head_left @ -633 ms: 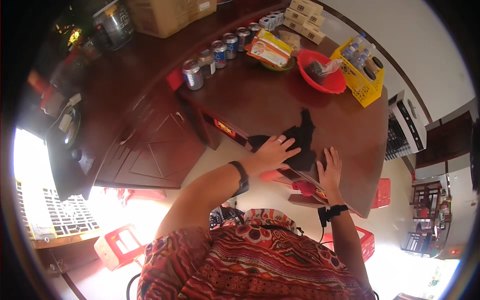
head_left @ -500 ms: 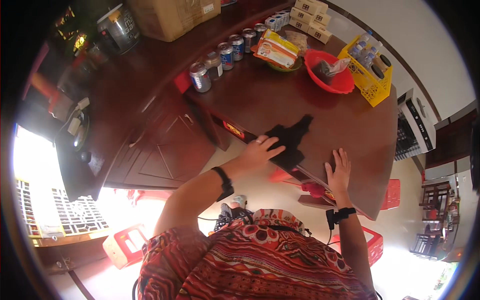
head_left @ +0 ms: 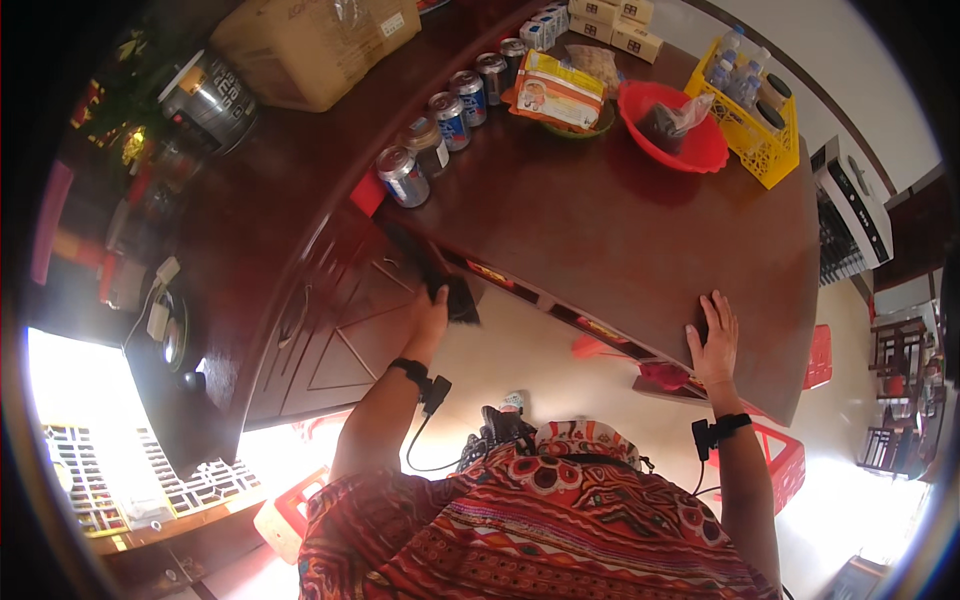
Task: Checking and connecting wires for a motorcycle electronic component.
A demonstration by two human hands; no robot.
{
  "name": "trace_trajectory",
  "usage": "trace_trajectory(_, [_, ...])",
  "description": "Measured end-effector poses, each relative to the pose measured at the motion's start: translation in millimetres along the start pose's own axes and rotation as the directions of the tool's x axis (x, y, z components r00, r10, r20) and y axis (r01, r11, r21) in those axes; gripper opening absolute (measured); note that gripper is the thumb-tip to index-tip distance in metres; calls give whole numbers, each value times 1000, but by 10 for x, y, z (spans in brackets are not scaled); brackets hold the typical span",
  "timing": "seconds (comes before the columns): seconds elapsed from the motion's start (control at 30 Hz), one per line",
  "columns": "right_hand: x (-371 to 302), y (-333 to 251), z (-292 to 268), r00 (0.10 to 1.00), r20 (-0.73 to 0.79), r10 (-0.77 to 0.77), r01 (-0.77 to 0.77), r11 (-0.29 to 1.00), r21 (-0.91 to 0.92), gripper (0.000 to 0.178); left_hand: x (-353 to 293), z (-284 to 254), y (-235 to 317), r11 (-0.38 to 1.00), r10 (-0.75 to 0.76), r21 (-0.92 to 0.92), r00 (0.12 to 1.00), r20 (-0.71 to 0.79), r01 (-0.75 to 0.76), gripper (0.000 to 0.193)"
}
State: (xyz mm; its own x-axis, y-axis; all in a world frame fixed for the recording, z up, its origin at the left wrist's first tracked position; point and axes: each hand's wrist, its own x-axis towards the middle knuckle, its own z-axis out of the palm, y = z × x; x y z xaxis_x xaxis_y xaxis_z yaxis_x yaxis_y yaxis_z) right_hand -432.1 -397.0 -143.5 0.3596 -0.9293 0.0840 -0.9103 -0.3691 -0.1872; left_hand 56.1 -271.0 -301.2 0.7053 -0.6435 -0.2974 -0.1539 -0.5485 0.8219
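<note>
Head view: left hand [head_left: 428, 320], out beside the table [head_left: 590, 235], pinches black cloth [head_left: 461, 302]; right hand [head_left: 714, 345] lies flat, spread, on top; 1 red bowl [head_left: 708, 150] and 1 yellow crate [head_left: 770, 160] stand beyond.

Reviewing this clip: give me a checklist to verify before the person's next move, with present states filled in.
1. Black fabric cloth held in the left hand: ok, bunched at the fingers.
2. Cloth free of the brown wooden table's edge: cannot tell; this view does not settle contact.
3. Right hand supported: ok, resting on the tabletop near its front edge.
4. Red round plastic bowl apart from both hands: ok.
5. Silver cylindrical metal can upright: ok.
6. Yellow openwork plastic crate apart from both hands: ok.
</note>
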Motion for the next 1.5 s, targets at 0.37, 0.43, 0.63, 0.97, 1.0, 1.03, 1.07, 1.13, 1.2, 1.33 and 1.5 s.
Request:
trace_trajectory(0.37, [655,-169,-309,973,-12,-230,230,971,58,54,321,98,-477,617,130,714,938,321,-330,50])
trace_trajectory(0.43, [796,-339,-295,955,-39,-295,297,949,101,54,452,-316,-771,599,129,758,966,226,-258,49])
trace_trajectory(0.63, [1000,-398,-317,937,-85,-339,346,934,86,54,577,-501,-182,518,34,817,960,277,-254,46])
trace_trajectory(0.97, [1062,-420,-147,945,-58,-322,325,945,46,54,238,-179,-573,732,-8,671,983,186,-121,36])
trace_trajectory(1.0, [1060,-425,-135,946,-58,-320,323,945,45,54,126,-103,-597,798,38,587,983,179,-137,44])
trace_trajectory(1.03, [1062,-439,-114,941,-58,-334,337,940,60,54,16,-70,-623,900,15,427,986,164,-84,42])
trace_trajectory(1.07, [1065,-459,-113,936,-58,-346,350,934,73,54,-94,-19,-616,968,-9,250,988,154,-30,41])
trace_trajectory(1.13, [1100,-463,-121,940,-64,-336,340,937,75,54,-322,230,-269,999,22,-41,996,84,-18,37])
trace_trajectory(1.2, [1137,-485,-132,937,-75,-340,346,934,91,54,-333,382,-5,962,267,-54,963,-27,-269,39])
trace_trajectory(1.33, [1118,-546,-57,939,-96,-330,337,939,73,54,-301,606,89,819,332,437,928,169,-373,46])
trace_trajectory(1.5, [1143,-722,10,940,-106,-323,334,936,112,54,149,452,-60,622,140,682,912,386,-384,49])
